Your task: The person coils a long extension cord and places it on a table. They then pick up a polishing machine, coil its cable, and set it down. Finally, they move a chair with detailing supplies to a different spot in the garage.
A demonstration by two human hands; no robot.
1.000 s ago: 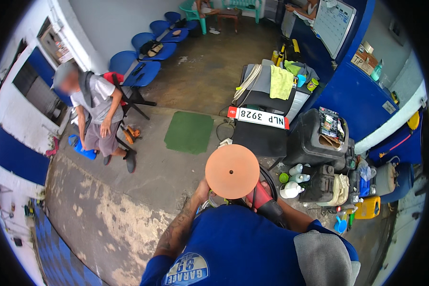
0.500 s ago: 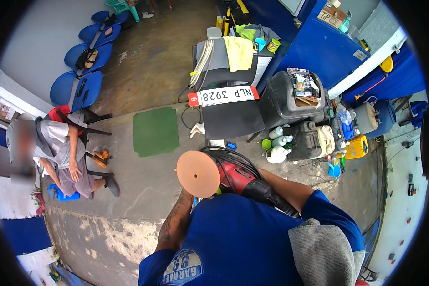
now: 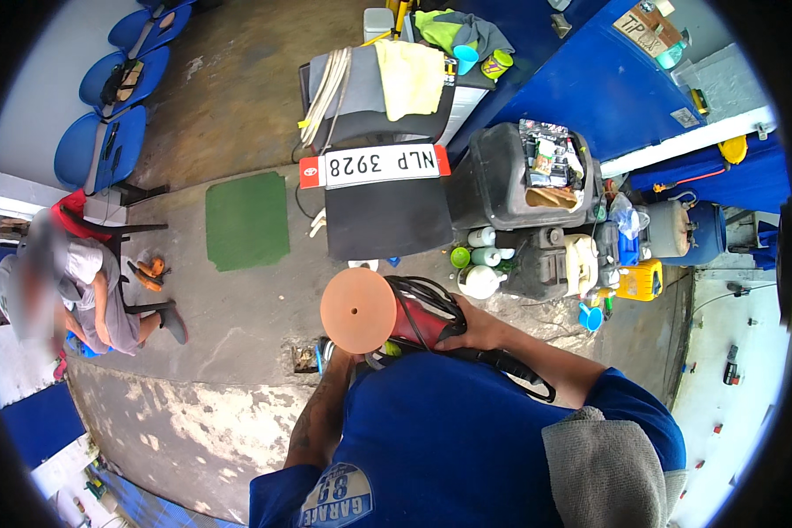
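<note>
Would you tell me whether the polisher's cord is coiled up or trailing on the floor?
Coiled up: the black cord sits in loops on the red polisher, held by the right hand.

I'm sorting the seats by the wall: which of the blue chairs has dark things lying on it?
The middle blue chair of the row: a dark object lies on its seat. The nearer blue chair holds only a thin dark strip.

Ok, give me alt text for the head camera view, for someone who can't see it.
Seen from above, a person in a blue shirt holds a red polisher with a round orange pad, right hand gripping its body and left hand mostly hidden beneath the pad. Ahead are a black chair, a green mat and a seated person.
</note>
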